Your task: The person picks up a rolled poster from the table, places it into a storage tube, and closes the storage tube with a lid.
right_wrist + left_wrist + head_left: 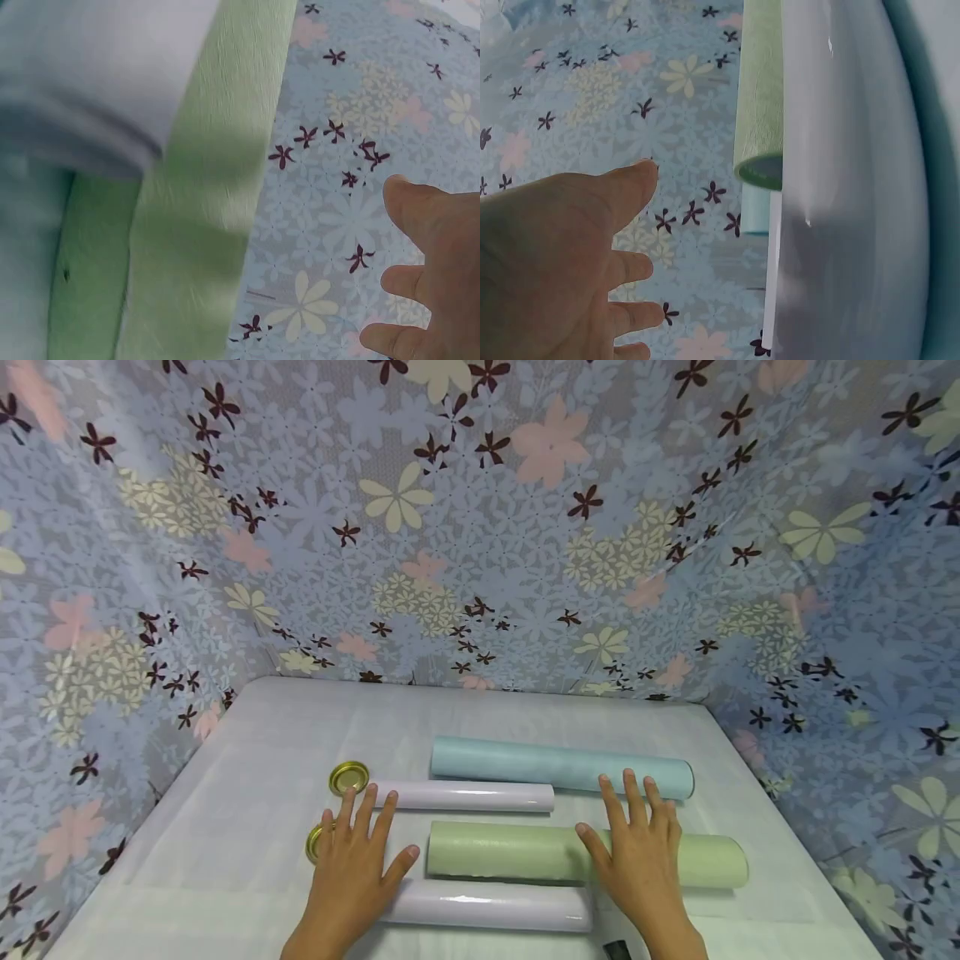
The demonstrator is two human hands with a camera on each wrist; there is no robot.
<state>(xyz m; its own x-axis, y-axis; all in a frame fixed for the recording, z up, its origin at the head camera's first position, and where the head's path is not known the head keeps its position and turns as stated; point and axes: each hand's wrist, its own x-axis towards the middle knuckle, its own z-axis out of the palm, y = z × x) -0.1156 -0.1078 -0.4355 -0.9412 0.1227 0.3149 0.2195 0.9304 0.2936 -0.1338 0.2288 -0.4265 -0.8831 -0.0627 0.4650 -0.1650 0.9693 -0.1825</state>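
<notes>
My left hand [349, 870] hovers with fingers spread over the left ends of two glossy white tubes: a thick one [495, 906] in front and a thinner one [472, 796] behind. My right hand [642, 860], fingers also spread, overlaps the light green tube [510, 850]. Its fingertips reach toward the light blue tube [525, 762] at the back. Neither hand holds anything. From the left wrist, the green tube [759, 112] shows a hollow end, apart from my thumb. Beyond the left fingers lie two round gold lids, a far one [349, 777] and a near one [313, 843] partly hidden.
A small black object [617, 950] shows at the front edge of the head view, beside the right wrist. The tubes lie roughly parallel on a white-covered table [247, 760]. Flowered cloth [480, 527] hangs behind and along both sides.
</notes>
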